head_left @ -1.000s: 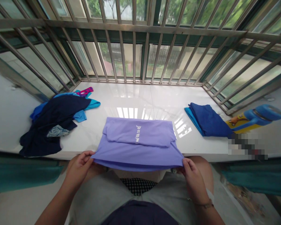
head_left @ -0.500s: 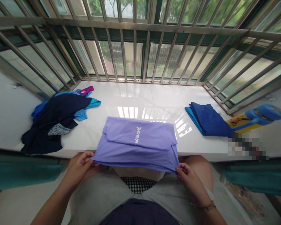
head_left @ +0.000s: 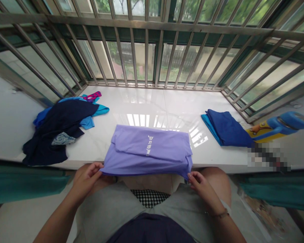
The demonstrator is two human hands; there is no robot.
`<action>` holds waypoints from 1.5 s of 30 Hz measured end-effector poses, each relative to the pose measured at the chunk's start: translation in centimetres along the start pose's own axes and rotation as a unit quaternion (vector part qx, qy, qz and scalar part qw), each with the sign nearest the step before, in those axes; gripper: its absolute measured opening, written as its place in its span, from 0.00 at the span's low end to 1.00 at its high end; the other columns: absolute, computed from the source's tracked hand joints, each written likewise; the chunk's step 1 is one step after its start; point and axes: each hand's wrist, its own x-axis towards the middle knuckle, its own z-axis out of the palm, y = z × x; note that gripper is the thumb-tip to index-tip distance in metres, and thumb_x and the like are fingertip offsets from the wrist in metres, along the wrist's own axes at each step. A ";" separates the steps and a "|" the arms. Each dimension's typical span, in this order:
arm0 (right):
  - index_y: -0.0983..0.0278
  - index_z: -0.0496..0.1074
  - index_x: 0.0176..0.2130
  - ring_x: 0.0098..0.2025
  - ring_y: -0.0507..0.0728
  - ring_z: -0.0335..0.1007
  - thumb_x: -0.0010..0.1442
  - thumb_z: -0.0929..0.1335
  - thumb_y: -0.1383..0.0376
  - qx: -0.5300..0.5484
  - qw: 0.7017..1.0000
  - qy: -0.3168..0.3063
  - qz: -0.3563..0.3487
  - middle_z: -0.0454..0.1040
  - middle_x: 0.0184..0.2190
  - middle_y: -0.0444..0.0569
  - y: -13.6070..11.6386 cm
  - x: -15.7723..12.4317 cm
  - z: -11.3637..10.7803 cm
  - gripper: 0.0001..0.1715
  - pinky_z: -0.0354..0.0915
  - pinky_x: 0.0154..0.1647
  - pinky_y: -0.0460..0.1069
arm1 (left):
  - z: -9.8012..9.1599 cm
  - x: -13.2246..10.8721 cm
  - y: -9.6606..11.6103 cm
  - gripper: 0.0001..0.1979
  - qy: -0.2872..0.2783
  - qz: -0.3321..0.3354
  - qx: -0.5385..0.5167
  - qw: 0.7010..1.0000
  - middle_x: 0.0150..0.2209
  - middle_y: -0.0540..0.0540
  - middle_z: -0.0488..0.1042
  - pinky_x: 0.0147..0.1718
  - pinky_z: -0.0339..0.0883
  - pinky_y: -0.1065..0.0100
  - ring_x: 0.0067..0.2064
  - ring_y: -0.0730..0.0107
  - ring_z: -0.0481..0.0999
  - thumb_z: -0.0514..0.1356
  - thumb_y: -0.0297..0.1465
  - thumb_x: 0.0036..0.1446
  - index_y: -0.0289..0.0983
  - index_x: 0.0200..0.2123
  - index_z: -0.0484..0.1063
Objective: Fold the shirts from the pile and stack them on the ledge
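Observation:
A lavender shirt (head_left: pixel 147 148), partly folded with white printed characters facing up, lies on the white sill and hangs over its front edge. My left hand (head_left: pixel 91 173) pinches the near left corner of the cloth between thumb and fingers. At the near right corner, my right hand (head_left: pixel 198 181) is closed on the hem, which is drawn into a small point there. Both hands are just in front of the sill's edge, above my legs.
A loose heap of dark and blue clothes (head_left: pixel 63 121) is on the left of the sill (head_left: pixel 142 101). Folded blue garments (head_left: pixel 226 128) and a blue and yellow bottle (head_left: pixel 278 126) lie at right. Metal bars (head_left: pixel 134 57) close off the window behind.
The near edge of the lavender shirt has risen and bunched at the right corner. My right hand has shifted slightly up and left; my left hand has barely moved.

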 end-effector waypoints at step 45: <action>0.65 0.75 0.57 0.58 0.69 0.73 0.73 0.64 0.48 -0.296 0.869 0.212 -0.335 0.78 0.55 0.63 -6.9 3.1 1.7 0.28 0.67 0.65 0.65 | 4.6 6.3 4.3 0.29 0.132 0.192 0.320 0.918 0.57 0.35 0.79 0.61 0.73 0.48 0.57 0.45 0.80 0.59 0.51 0.66 0.38 0.60 0.74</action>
